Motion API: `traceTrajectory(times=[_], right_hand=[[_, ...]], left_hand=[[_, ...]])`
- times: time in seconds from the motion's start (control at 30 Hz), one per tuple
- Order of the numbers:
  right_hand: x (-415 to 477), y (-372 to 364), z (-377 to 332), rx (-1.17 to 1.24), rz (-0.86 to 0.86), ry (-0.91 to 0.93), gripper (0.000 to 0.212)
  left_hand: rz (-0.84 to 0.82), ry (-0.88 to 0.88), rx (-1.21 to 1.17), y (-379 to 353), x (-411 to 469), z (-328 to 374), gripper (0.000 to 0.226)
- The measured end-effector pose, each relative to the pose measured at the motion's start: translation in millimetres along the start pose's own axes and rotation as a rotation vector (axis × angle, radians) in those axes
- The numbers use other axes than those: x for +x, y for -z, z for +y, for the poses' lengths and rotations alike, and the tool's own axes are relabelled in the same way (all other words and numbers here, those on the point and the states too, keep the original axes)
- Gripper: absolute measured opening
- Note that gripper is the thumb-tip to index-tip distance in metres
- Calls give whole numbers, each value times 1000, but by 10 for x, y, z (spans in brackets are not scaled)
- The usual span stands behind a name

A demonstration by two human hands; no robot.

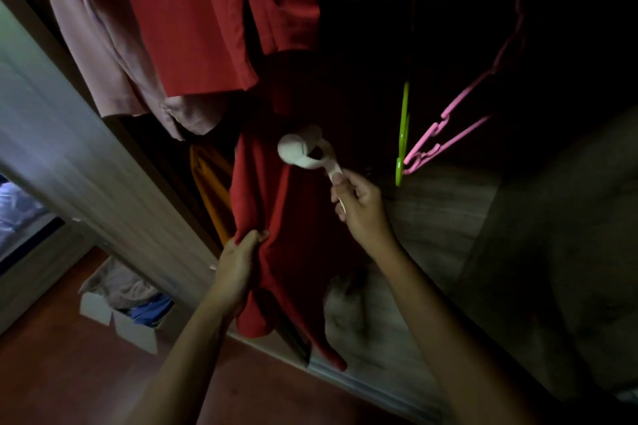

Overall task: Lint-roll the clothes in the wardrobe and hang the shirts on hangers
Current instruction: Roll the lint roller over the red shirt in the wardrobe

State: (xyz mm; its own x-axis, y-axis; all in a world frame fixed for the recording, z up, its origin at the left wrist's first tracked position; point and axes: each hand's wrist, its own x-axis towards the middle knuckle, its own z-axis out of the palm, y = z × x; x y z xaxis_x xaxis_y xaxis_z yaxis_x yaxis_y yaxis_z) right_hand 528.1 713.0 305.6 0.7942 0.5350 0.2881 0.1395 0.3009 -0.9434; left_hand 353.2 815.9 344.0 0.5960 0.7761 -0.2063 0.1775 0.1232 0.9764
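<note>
A long dark red garment [293, 238] hangs in the dim wardrobe, its hem reaching the wardrobe floor. My left hand [238, 269] pinches its left edge low down and holds the cloth taut. My right hand [359, 207] grips the white handle of a lint roller [300, 153], whose white roll rests against the upper part of the red cloth. A brighter red shirt [193, 14] and a pale pink garment [86, 34] hang higher up at the left. Empty hangers dangle at the right: a green hanger [403, 128] and a pink hanger [445, 138].
An orange garment [210, 190] hangs behind the red one. The wardrobe's pale door frame [79, 166] runs diagonally at the left. A white cardboard box [117, 314] with folded clothes sits on the reddish floor. The wardrobe's wooden floor [431, 217] lies behind my right hand.
</note>
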Motion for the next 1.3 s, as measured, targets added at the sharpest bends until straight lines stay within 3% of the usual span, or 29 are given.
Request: traceTrajectory(times=[0.07, 0.33, 0.5, 0.63, 0.77, 0.93, 1.03, 1.07, 1.2, 1.3], right_hand=[[-98, 14, 145, -58, -38, -37, 20], [-905, -65, 840, -211, -158, -307, 26], [-872, -212, 704, -212, 47, -274, 45], [-726, -290, 267, -65, 213, -253, 27], [-917, -324, 153, -62, 236, -313, 29], [-1648, -347, 320, -115, 128, -613, 28], [-2108, -394, 335, -227, 133, -682, 30], [-2243, -396, 328, -225, 175, -673, 30], [-2812, -342, 207, -175, 499, -577, 36], [-3322, -201, 63, -126, 796, -513, 23]], left_hand=[[-39, -12, 13, -26, -4, -6, 24], [-119, -31, 10, 118, 129, -108, 24], [-186, -35, -32, 262, 267, -139, 23], [-319, -7, -28, 328, 351, -118, 21], [-424, 3, -15, 343, 390, -117, 18], [-531, -72, -32, 339, 372, -160, 20], [-544, -136, -55, 266, 378, -226, 32], [-543, -153, -55, 221, 357, -253, 34], [-520, -239, -20, -30, 56, -349, 7], [-554, -204, 20, -298, -194, -538, 23]])
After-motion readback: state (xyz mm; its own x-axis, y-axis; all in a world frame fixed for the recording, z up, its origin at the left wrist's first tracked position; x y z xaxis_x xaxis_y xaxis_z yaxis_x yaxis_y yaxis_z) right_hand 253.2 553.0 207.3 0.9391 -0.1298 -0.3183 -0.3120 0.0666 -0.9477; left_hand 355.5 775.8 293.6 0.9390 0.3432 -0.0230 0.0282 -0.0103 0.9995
